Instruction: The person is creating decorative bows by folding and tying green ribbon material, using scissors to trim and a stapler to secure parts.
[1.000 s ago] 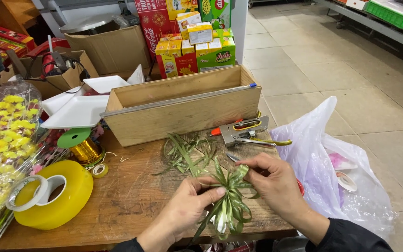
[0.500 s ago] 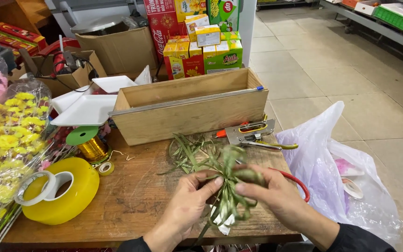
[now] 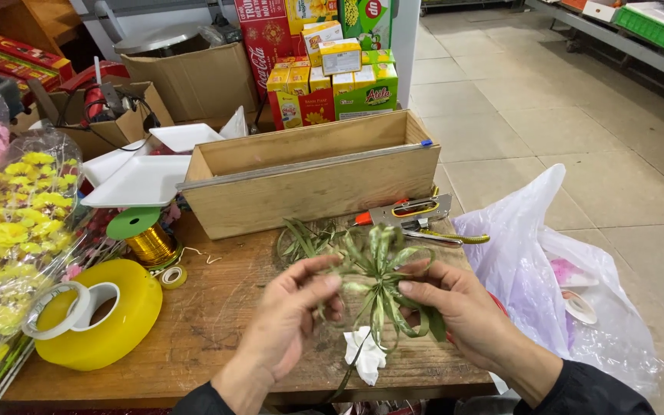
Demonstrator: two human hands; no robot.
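A green ribbon bow (image 3: 378, 280) with many thin loops is held over the wooden table (image 3: 217, 323). My left hand (image 3: 290, 319) pinches its left loops between thumb and fingers. My right hand (image 3: 463, 307) grips the bow's right side, with ribbon tails hanging down past the palm. A small white paper scrap (image 3: 366, 355) lies on the table just below the bow. More loose green ribbon (image 3: 305, 238) lies behind the bow.
A long open wooden box (image 3: 309, 173) stands behind. A stapler (image 3: 413, 214) lies by it. A yellow tape roll (image 3: 97, 315), a clear tape roll (image 3: 63, 307) and a gold ribbon spool (image 3: 144, 238) sit left. Yellow artificial flowers (image 3: 9, 253) lie far left, a plastic bag (image 3: 555, 277) hangs right.
The bow has been turned and spread out, so its loops now fan upward between both hands. My hands have moved slightly apart.
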